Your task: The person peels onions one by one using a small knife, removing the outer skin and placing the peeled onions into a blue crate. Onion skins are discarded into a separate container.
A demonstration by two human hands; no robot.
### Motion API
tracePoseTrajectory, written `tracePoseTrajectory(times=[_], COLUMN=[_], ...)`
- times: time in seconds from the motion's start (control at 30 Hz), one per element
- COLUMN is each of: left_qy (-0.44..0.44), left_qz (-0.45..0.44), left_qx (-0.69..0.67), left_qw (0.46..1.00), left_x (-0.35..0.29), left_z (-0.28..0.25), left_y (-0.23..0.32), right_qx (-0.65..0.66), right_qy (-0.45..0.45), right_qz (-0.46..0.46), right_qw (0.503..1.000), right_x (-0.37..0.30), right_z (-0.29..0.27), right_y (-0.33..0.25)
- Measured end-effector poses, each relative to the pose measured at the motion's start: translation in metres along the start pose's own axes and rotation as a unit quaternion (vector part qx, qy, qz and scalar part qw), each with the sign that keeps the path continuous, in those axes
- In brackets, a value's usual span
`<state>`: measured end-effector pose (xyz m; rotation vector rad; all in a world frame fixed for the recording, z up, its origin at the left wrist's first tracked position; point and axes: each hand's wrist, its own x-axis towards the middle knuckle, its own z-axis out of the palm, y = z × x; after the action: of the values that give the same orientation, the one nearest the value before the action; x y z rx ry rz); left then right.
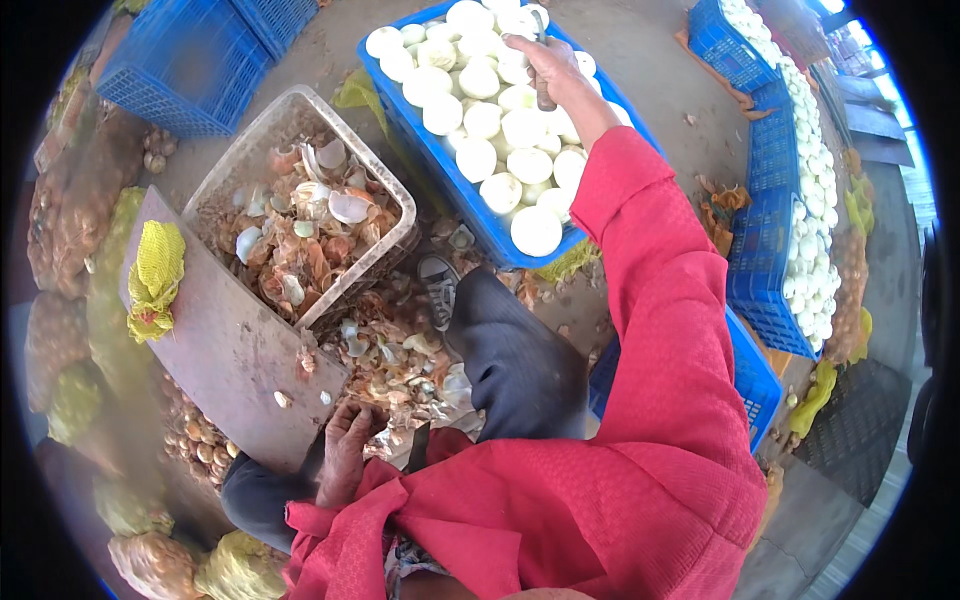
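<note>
Head view: right hand (pixel 553 68) clenched on a knife handle (pixel 544 92) above the blue crate (pixel 452 190) of peeled white onions (pixel 483 118). Left hand (pixel 345 455) lies fingers together, empty, at the board's (pixel 225 340) near edge. Yellow mesh bag (pixel 154 277) on the board; clear bin (pixel 262 140) holds peels.

The right arm, in a red sleeve, stretches far forward, its right hand (pixel 548 62) closed in a grip at the far end. The left hand (pixel 345 455) rests near the body, fingers curled downward.
</note>
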<state>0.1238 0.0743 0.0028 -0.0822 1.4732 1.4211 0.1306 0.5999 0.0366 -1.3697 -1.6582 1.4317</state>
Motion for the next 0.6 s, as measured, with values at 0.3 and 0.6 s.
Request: tracePoseTrajectory(times=[0.3,0.6], left_qy=[-0.011,-0.008], left_qz=[0.0,0.005], left_qx=[-0.009,-0.021], left_qw=[1.0,1.0], left_x=[0.002,-0.007], left_z=[-0.007,-0.015], left_y=[0.003,0.009], right_qx=[-0.288,-0.364], right_qy=[0.009,-0.007], right_qz=[-0.153,-0.163], right_qw=[0.945,0.917], right_x=[0.022,0.014], right_z=[0.059,0.055], right_y=[0.007,0.02])
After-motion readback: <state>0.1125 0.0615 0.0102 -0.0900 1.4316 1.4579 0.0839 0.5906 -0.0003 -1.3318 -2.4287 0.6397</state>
